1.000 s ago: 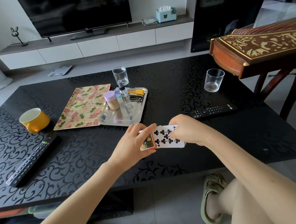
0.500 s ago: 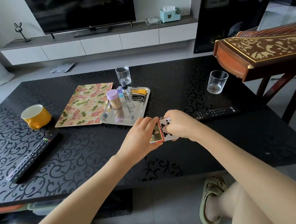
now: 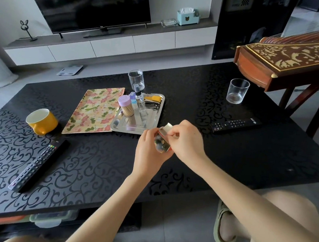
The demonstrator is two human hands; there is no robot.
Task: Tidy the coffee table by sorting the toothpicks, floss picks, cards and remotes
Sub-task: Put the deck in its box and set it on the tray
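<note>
My left hand [image 3: 148,154] grips a small card box [image 3: 161,143] with a red edge and a picture on its face, held above the black coffee table [image 3: 95,163]. My right hand [image 3: 186,141] pinches the box's white top end, where the cards sit inside. One long remote [image 3: 38,166] lies at the near left, a second remote [image 3: 235,124] at the right. A toothpick jar [image 3: 126,107] with a lilac lid stands in the steel tray [image 3: 155,118].
A floral tray [image 3: 95,110] lies left of the steel tray, which also holds a spray bottle [image 3: 140,101] and clips. A yellow mug [image 3: 41,121] and two glasses [image 3: 237,90] [image 3: 136,79] stand on the table. A wooden zither [image 3: 291,58] juts over the far right corner.
The fanned club cards in my right hand have gone into the box held by my left hand. Both hands stayed close together in front of the steel tray.
</note>
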